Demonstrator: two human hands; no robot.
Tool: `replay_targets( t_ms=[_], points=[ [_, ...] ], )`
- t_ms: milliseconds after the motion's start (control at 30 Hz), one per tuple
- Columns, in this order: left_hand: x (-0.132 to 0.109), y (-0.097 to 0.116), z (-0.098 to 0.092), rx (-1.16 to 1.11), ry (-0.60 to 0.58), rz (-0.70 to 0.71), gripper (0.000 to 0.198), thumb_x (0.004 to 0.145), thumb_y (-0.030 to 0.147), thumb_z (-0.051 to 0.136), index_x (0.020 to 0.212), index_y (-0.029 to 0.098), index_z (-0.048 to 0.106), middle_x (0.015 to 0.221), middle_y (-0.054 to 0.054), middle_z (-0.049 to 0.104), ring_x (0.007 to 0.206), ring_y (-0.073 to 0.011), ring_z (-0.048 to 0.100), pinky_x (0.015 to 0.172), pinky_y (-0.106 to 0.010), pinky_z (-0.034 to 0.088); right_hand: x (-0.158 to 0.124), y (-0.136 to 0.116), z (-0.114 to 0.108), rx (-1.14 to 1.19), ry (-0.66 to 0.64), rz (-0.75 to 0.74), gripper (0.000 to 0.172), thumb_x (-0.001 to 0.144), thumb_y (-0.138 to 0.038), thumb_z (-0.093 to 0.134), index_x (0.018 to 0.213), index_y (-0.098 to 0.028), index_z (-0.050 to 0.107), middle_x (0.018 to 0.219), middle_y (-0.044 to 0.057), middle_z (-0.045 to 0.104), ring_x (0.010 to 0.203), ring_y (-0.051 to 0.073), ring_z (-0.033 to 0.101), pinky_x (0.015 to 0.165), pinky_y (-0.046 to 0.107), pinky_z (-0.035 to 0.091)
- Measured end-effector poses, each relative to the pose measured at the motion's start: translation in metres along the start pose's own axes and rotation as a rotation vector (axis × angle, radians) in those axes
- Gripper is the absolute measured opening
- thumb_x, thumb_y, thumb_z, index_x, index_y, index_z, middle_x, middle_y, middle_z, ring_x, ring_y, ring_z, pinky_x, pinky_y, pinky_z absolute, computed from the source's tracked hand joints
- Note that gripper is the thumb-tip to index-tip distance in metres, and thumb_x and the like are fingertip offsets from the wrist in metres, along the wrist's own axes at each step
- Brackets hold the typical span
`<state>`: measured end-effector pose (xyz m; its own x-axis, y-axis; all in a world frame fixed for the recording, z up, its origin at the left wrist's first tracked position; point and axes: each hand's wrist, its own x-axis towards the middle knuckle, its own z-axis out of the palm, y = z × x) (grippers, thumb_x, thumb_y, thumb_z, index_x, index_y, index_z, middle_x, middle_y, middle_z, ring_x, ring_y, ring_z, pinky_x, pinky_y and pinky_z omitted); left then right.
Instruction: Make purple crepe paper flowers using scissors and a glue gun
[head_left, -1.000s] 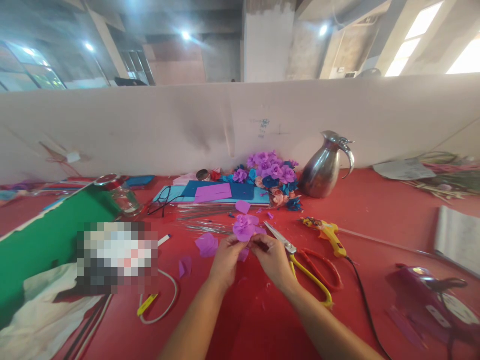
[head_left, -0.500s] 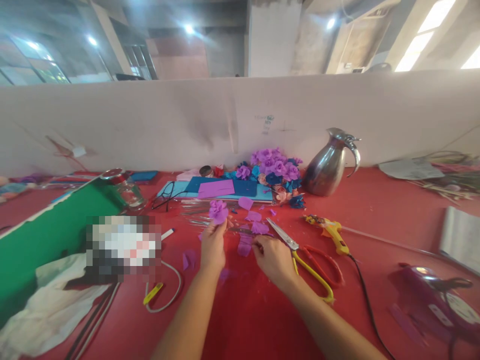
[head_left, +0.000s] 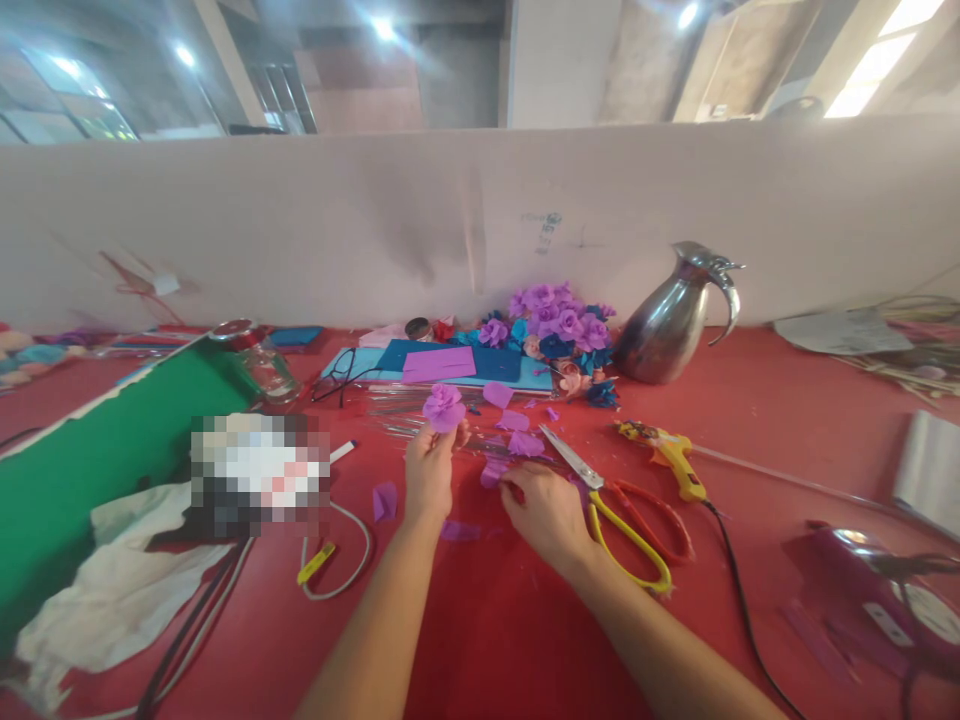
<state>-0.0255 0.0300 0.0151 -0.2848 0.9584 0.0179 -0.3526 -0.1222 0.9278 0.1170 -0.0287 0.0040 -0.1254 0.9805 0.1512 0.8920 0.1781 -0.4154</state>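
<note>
My left hand (head_left: 430, 470) is closed round the base of a purple paper flower (head_left: 444, 407) and holds it upright above the table. My right hand (head_left: 544, 505) is low over the red tabletop, its fingers curled together beside a purple paper petal (head_left: 493, 472). Whether anything is pinched in those fingertips is hidden. More loose petals (head_left: 514, 420) lie just beyond the hands, over a bundle of thin wires (head_left: 405, 428). Scissors (head_left: 600, 490) with one yellow and one red handle rest right of my right hand, blades pointing away.
A yellow glue gun (head_left: 679, 465) with a black cord lies to the right, near a steel jug (head_left: 667, 320). Finished paper flowers (head_left: 555, 325) are heaped at the back beside coloured sheets (head_left: 439, 365) and glasses (head_left: 345, 378). On the left stand a glass jar (head_left: 262, 365) and a green panel (head_left: 142, 410).
The view has tilted down and shifted slightly left. My left hand still holds the flower. My right hand's fingers remain curled close to the petals.
</note>
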Motion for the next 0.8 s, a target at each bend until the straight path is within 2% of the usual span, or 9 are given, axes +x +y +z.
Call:
replay_targets(
  t_ms=[100,200,367,433,500,567,633,700,800],
  points=[
    [-0.0001,0.0,-0.0004,0.01,-0.008,-0.024,0.03,0.057,0.042,0.083,0.072,0.018,0.072,0.064,0.0,0.067,0.061,-0.0114,0.058,0.067,-0.026,0.049,0.0004,0.0008,-0.003,0.026,0.033,0.028,0.022,0.088,-0.018,0.05,0.086,-0.023,0.072,0.089,0.004,0.074,0.081,0.018,0.067,0.063,0.024,0.041],
    [0.0005,-0.0018,-0.002,0.05,-0.005,-0.009,0.028,0.06,0.041,0.081,0.07,0.017,0.071,0.064,0.0,0.066,0.061,-0.0114,0.056,0.065,-0.025,0.046,0.0006,0.001,-0.0044,0.022,0.043,0.034,0.021,0.088,-0.018,0.051,0.085,-0.022,0.071,0.088,0.004,0.074,0.079,0.018,0.068,0.06,0.024,0.039],
    [0.0028,-0.0045,-0.0061,0.138,0.007,0.038,0.022,0.069,0.039,0.075,0.068,0.017,0.07,0.061,0.001,0.062,0.058,-0.0101,0.051,0.062,-0.023,0.039,0.0009,0.0005,-0.0074,-0.007,0.017,0.054,0.031,0.092,-0.026,0.049,0.069,-0.02,0.069,0.078,0.006,0.073,0.074,0.019,0.067,0.057,0.024,0.037],
    [0.0027,-0.0036,-0.006,0.149,0.006,0.042,0.022,0.069,0.038,0.074,0.068,0.017,0.07,0.061,0.001,0.062,0.058,-0.0103,0.05,0.061,-0.024,0.039,0.0013,0.0016,-0.0083,0.009,0.024,0.073,0.029,0.092,-0.023,0.048,0.075,-0.02,0.07,0.082,0.007,0.074,0.076,0.019,0.068,0.062,0.024,0.041],
    [0.002,-0.0021,-0.0046,0.145,0.003,0.039,0.021,0.068,0.038,0.075,0.067,0.017,0.07,0.061,0.001,0.063,0.057,-0.0104,0.049,0.061,-0.024,0.039,0.0018,0.0034,-0.0074,0.05,0.047,0.068,0.025,0.09,-0.015,0.048,0.088,-0.02,0.072,0.091,0.007,0.074,0.085,0.019,0.067,0.07,0.025,0.044],
    [0.0014,-0.0013,-0.0031,0.119,-0.005,0.013,0.02,0.065,0.037,0.076,0.069,0.017,0.071,0.063,0.0,0.065,0.059,-0.0114,0.052,0.063,-0.025,0.04,0.0022,0.0047,-0.0052,0.09,0.066,0.014,0.025,0.086,-0.012,0.052,0.098,-0.021,0.072,0.098,0.007,0.073,0.095,0.021,0.065,0.079,0.026,0.045],
    [0.0013,-0.0021,-0.0028,0.094,-0.022,-0.023,0.023,0.063,0.037,0.078,0.072,0.017,0.073,0.066,-0.001,0.068,0.062,-0.0131,0.055,0.065,-0.026,0.042,0.0023,0.0046,-0.0029,0.12,0.089,-0.065,0.026,0.083,-0.013,0.056,0.1,-0.021,0.073,0.099,0.006,0.073,0.097,0.023,0.062,0.085,0.029,0.045],
    [0.002,-0.0048,-0.0044,0.1,-0.044,-0.031,0.024,0.063,0.039,0.078,0.072,0.017,0.073,0.067,-0.002,0.068,0.062,-0.0133,0.056,0.065,-0.026,0.042,0.0019,0.0033,-0.002,0.16,0.123,-0.119,0.026,0.082,-0.011,0.054,0.097,-0.021,0.073,0.095,0.006,0.073,0.093,0.022,0.061,0.085,0.029,0.045],
    [0.003,-0.0092,-0.008,0.156,-0.064,0.019,0.023,0.067,0.04,0.075,0.069,0.018,0.071,0.062,0.0,0.064,0.059,-0.0113,0.051,0.062,-0.024,0.039,0.0005,0.0002,-0.0051,0.197,0.136,-0.106,0.028,0.08,-0.004,0.049,0.08,-0.02,0.072,0.084,0.004,0.072,0.084,0.019,0.062,0.078,0.025,0.044]
  ],
)
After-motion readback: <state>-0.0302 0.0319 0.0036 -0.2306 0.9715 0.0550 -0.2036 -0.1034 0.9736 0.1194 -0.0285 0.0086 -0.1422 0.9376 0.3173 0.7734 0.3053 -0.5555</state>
